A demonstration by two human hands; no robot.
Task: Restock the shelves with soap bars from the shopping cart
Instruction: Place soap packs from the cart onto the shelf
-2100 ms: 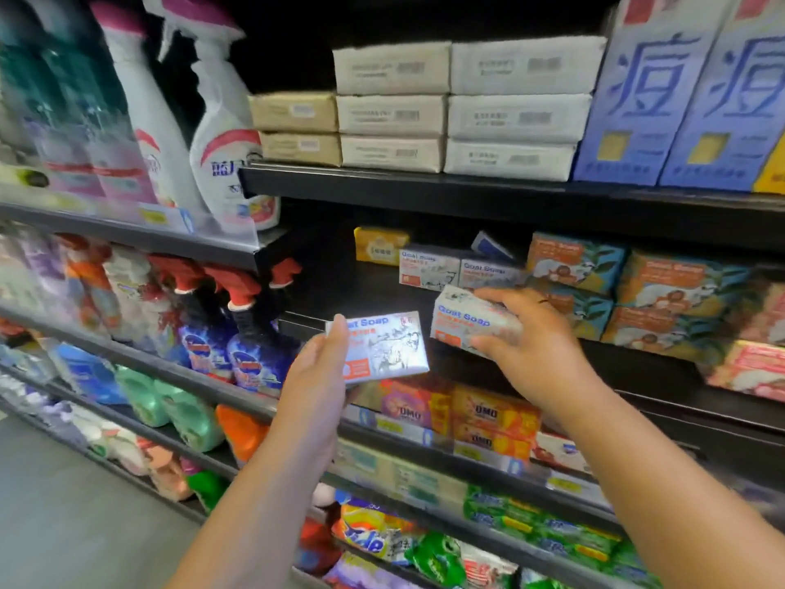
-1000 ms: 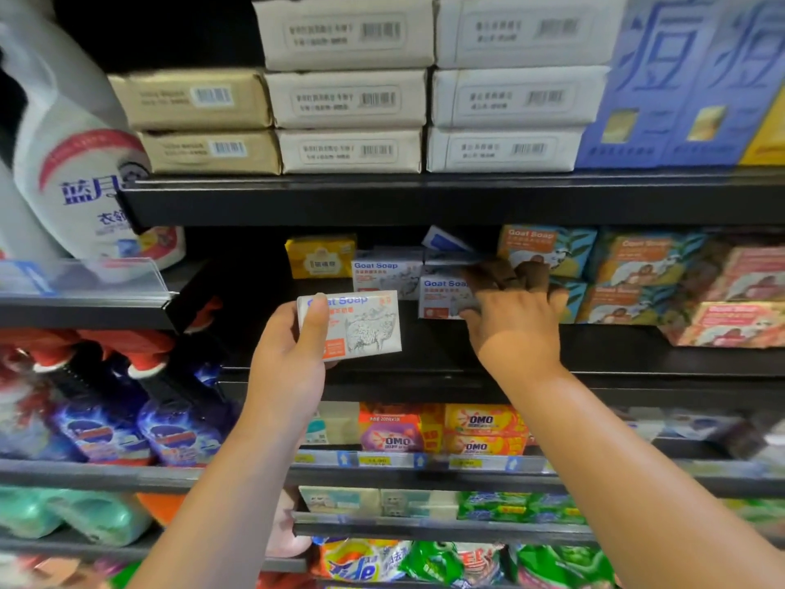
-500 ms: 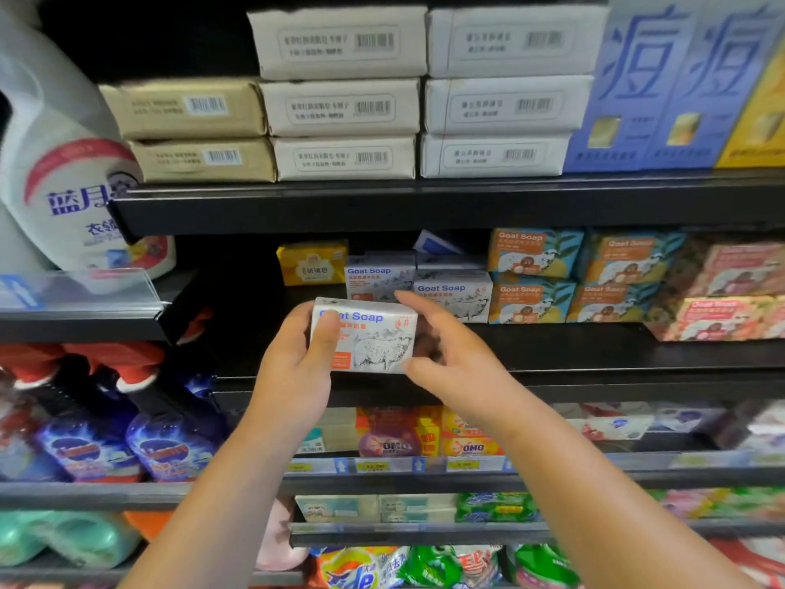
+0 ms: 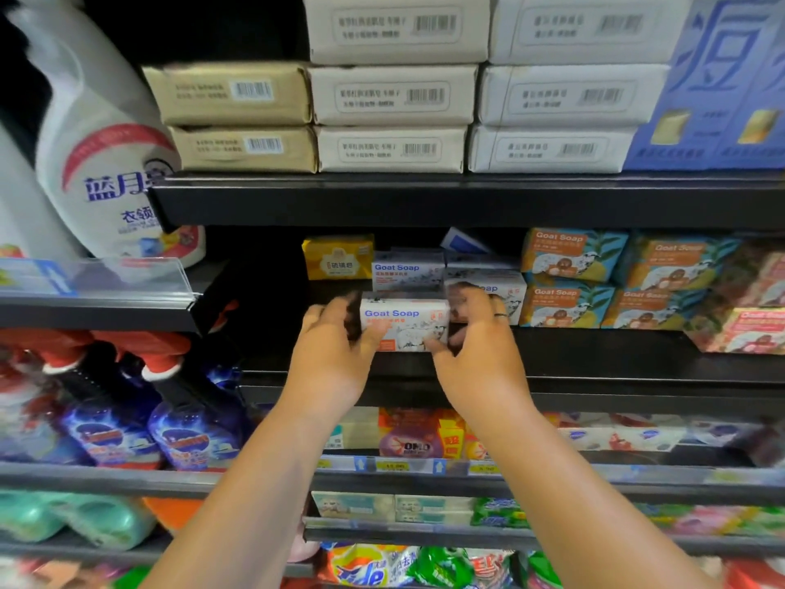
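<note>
Centre frame, the Goat Soap box [image 4: 403, 323] has moved from mid-air down onto the black shelf [image 4: 594, 354], just before the stocked Goat Soap row [image 4: 408, 269]. The left grip [image 4: 335, 354] and right grip [image 4: 480, 346] both pinch its ends, so this 1 bar looks nearly shelved.

Both hands are up at the black middle shelf [image 4: 594, 359]. The left hand [image 4: 335, 354] grips the left end of a white Goat Soap box [image 4: 403, 323] and the right hand [image 4: 480, 354], a ring on one finger, grips its right end, the label facing out. Just behind it stand matching white boxes [image 4: 405, 272], with a yellow soap box [image 4: 337, 257] to their left and stacked orange-and-teal Goat Soap boxes [image 4: 569, 269] to their right, while paper-wrapped bars [image 4: 391, 95] with barcodes lie stacked on the shelf above.
</note>
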